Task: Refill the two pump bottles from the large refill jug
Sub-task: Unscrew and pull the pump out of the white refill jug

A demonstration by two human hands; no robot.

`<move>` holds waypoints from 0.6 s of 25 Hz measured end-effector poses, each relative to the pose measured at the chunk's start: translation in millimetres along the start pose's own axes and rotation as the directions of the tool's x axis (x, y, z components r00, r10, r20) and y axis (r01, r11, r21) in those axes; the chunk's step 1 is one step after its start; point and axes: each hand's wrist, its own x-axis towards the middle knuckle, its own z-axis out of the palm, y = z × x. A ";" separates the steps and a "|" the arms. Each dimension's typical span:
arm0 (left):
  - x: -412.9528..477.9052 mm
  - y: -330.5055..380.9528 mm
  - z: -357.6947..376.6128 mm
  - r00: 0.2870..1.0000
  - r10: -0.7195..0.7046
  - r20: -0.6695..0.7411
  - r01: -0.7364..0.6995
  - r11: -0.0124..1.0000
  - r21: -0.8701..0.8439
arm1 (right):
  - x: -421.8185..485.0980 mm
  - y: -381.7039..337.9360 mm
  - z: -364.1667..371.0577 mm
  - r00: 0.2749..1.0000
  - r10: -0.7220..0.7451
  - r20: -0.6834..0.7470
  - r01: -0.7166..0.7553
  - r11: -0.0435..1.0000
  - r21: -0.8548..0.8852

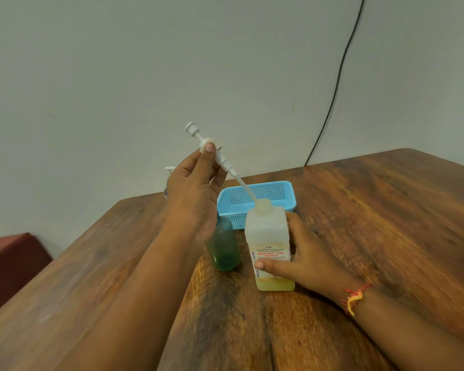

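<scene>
Drips threaten bench (359, 236): left hand (190, 194) grip pinches pump (214, 151), tube leaving bottle (269, 247); right hand (303, 258) grip steadies it.

- Counter (359, 223) — dark-stained wood, strong grain, a low satin sheen.
- Square bottle (269, 236) — cloudy, translucent plastic, matt, with a printed paper-like label.
- Pump head (220, 156) — smooth white plastic, its dip tube semi-clear.
- Green bottle (224, 250) — tinted see-through plastic, smooth and slightly glossy.
- Basket (257, 196) — light blue plastic, perforated mesh walls.
- Wrist thread (355, 297) — orange and yellow twisted cord.
- Wall (145, 62) — matt pale paint.
</scene>
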 end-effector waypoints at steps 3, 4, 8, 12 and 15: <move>12.4 11.9 -5.4 0.997 0.022 -0.070 -0.030 0.994 -0.108 | 0.3 0.3 -0.1 1.000 -0.003 -0.002 0.003 1.000 -0.013; 17.5 17.4 -8.8 0.995 0.020 -0.102 -0.033 0.991 -0.132 | 0.6 0.6 0.1 1.000 -0.002 -0.001 0.002 1.000 -0.018; 36.9 34.5 -27.3 0.978 -0.023 -0.206 -0.035 0.960 -0.276 | 0.7 3.2 0.1 1.000 -0.005 -0.009 0.005 1.000 -0.027; 43.0 25.6 -50.8 0.968 -0.043 -0.245 0.027 0.997 -0.070 | 0.8 4.9 0.8 1.000 -0.009 -0.006 0.009 1.000 -0.024; 41.3 2.3 -78.7 0.959 -0.101 -0.264 0.151 0.973 0.175 | -0.2 6.5 0.9 1.000 0.006 -0.022 -0.006 1.000 0.001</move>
